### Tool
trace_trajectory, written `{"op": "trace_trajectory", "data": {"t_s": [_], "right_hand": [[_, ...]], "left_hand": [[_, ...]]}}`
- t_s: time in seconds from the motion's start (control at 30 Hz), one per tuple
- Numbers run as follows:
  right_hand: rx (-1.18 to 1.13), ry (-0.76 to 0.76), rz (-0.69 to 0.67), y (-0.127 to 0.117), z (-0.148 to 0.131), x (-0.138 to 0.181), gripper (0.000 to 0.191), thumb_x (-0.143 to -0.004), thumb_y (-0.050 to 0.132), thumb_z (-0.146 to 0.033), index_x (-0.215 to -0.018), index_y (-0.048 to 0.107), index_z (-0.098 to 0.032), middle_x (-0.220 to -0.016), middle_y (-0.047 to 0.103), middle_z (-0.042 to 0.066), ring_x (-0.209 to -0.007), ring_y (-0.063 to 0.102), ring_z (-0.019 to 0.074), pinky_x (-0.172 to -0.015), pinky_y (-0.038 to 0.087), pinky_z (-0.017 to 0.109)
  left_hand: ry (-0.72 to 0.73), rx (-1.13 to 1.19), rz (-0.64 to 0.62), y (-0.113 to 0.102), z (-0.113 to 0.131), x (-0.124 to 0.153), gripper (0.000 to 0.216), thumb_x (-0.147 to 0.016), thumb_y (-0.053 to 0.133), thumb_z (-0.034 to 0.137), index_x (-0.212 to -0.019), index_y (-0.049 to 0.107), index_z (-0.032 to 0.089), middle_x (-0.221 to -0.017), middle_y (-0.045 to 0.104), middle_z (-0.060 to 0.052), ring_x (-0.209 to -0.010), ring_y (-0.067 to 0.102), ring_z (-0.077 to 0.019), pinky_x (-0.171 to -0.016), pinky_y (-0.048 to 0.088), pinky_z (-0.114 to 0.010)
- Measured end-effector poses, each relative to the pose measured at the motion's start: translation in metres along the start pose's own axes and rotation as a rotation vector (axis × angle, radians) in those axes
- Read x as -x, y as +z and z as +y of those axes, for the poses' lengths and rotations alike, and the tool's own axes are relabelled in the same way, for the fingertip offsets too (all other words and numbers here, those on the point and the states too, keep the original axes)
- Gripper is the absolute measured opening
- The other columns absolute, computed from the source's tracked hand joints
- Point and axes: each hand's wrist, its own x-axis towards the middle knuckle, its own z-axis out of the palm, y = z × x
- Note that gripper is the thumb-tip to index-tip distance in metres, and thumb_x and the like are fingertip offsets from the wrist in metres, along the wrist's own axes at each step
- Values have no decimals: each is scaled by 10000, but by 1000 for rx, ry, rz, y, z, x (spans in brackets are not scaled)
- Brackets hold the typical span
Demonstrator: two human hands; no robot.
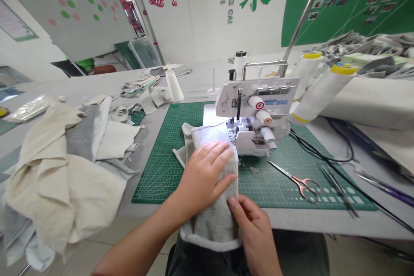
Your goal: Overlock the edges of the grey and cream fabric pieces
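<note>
Partly hidden: grey fabric point(211, 220) under left hand point(202, 177), right hand point(255, 224).

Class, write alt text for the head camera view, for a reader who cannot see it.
A person's left hand lies flat on a grey fabric piece fed into a white overlock sewing machine, while the right hand pinches the fabric's right edge. The machine stands on a green cutting mat, with scissors to its right and piled cream cloth to its left.
</note>
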Motion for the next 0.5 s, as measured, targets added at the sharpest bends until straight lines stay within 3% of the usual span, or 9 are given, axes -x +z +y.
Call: {"op": "trace_trajectory", "data": {"t_s": [0.2, 0.37, 0.5], "right_hand": [[20, -35, -1, 4, -4, -3, 346, -756, 738, -474, -627, 617, -176, -604, 561, -8, -597, 485, 139, -554, 417, 221], [50, -124, -14, 3, -9, -8, 323, -793, 692, -476, -671, 651, -179, -630, 576, -2, -634, 523, 153, -607, 450, 234], [95, -144, -24, 1, -10, -14, 321, -808, 676, -469, -672, 648, -180, -627, 586, -4, -601, 496, 141, -577, 432, 226]], "left_hand": [[57, -40, 8, -2, -1, 1, 485, -950, 571, 378, -1366, 513, 135, -1463, 508, -111, -1396, 389, -290, -1185, 273, -531], [135, 28, 74, -6, 15, 17, 358, -968, 537, 299, -1271, 591, 115, -1356, 602, -91, -1291, 488, -238, -1139, 376, -411], [89, 27, 60, -5, 18, 21, 416, -970, 531, 297, -1339, 537, 107, -1405, 560, -106, -1310, 471, -240, -1138, 379, -419]]}}
